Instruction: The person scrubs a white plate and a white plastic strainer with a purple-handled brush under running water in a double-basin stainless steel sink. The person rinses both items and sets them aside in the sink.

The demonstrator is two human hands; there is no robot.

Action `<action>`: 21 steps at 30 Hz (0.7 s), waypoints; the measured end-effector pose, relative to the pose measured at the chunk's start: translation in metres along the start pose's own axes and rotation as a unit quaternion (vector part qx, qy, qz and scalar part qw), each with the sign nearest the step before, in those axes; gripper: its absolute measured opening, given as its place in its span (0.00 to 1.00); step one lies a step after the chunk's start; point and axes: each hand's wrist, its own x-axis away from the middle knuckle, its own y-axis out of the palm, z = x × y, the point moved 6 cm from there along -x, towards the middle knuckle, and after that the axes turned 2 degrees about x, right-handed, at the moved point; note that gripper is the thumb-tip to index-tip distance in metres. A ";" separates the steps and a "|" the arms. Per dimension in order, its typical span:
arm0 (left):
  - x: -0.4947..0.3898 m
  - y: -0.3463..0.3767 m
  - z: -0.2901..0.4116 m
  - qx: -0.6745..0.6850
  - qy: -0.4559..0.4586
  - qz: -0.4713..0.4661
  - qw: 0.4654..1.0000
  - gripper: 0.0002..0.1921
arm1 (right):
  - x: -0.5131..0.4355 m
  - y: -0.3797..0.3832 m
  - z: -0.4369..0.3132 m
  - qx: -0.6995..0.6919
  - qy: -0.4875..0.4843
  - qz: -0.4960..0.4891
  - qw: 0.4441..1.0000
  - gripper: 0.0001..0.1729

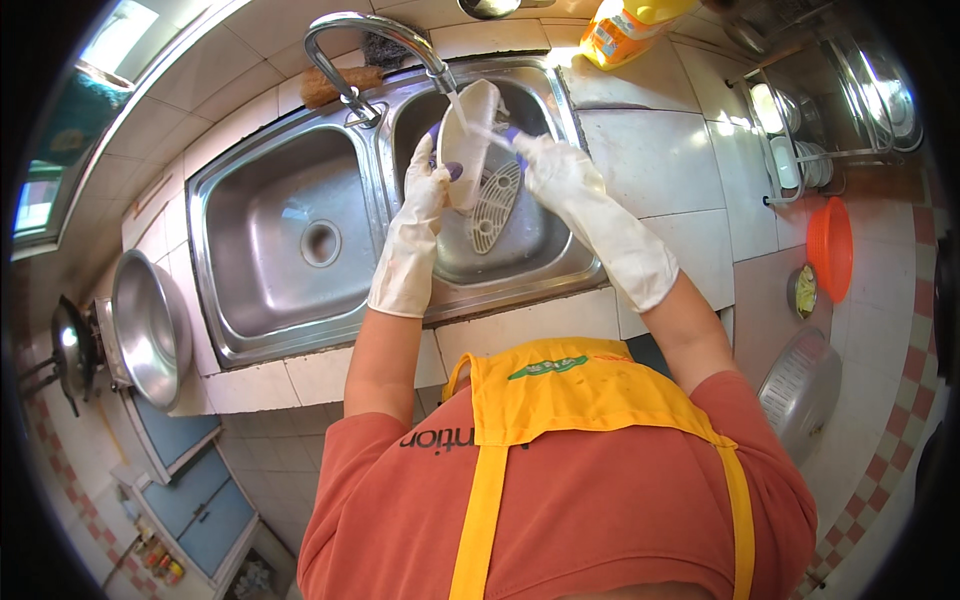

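My left hand, in a white rubber glove with purple fingertips, grips the near left side of an off-white oval plastic tray. The tray is tilted under water running from the chrome faucet, above the right sink basin. My right hand, gloved the same way, holds a slim whitish handle that reaches over the tray; its far end is blurred by the water. Below the tray, a slotted oval plastic rack leans in the right basin.
The left steel basin is beside the work. A brown sponge lies behind the faucet, a yellow bottle at the back right. A metal bowl stands left; a dish rack and an orange basket are right.
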 end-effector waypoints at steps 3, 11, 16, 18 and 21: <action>0.005 -0.012 0.009 0.024 -0.004 0.022 0.999 0.37 | 0.009 0.010 -0.004 -0.001 -0.093 -0.069 0.993 0.17; 0.003 -0.034 -0.017 -0.060 -0.014 0.059 0.996 0.37 | -0.025 -0.003 0.031 0.064 -0.079 0.167 0.981 0.17; 0.002 -0.043 -0.017 -0.178 0.047 0.074 0.980 0.37 | -0.008 0.013 0.030 0.045 -0.096 0.072 0.992 0.12; 0.005 -0.042 -0.017 -0.165 0.037 0.064 0.983 0.37 | -0.009 0.003 0.034 0.027 -0.094 0.119 0.988 0.13; 0.007 -0.034 -0.013 -0.111 0.020 0.059 0.992 0.37 | -0.014 -0.006 0.041 0.038 -0.029 0.168 0.985 0.14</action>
